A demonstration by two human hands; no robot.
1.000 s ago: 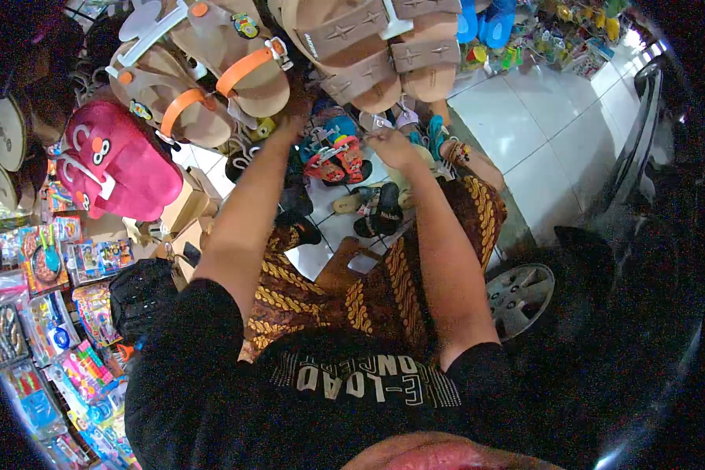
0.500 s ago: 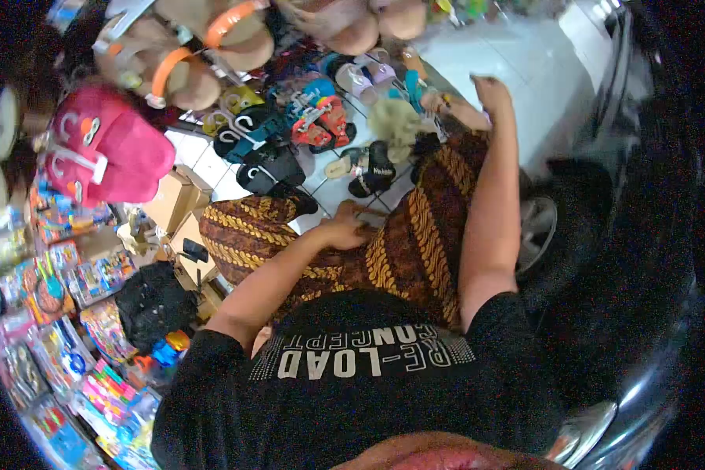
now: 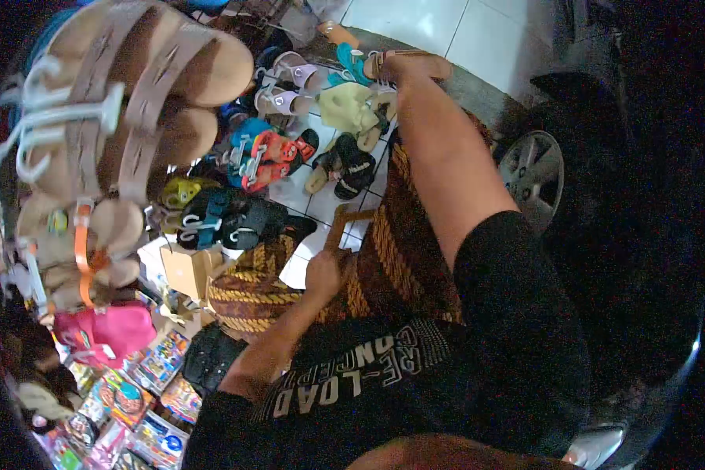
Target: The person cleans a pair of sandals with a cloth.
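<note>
My right arm stretches away toward the shoe display. My right hand (image 3: pixel 402 72) is closed on what looks like a brown strapped sandal (image 3: pixel 439 67), its fingers partly hidden. Beside it lie teal sandals (image 3: pixel 349 58). My left hand (image 3: pixel 325 270) rests low over the brown and gold patterned cloth (image 3: pixel 388 254) on my legs, fingers stretched forward and holding nothing visible. Ahead of that hand, black sandals (image 3: pixel 355 168) lie on the white tiles, near red sandals (image 3: pixel 270 160) and a cream-coloured piece (image 3: pixel 346 107).
Taupe sandals (image 3: pixel 145 86) on white hangers hang close at upper left. Below are orange-strapped sandals (image 3: pixel 82 247), pink footwear (image 3: pixel 106 333), packaged toys (image 3: pixel 157 439) and a cardboard box (image 3: pixel 188 270). A dark vehicle with a spoked wheel (image 3: pixel 533 172) stands at right.
The view has swung, bringing the hanging taupe sandals closer at the left. My right hand has reached farther out onto the brown sandal. My left hand stays over the patterned cloth.
</note>
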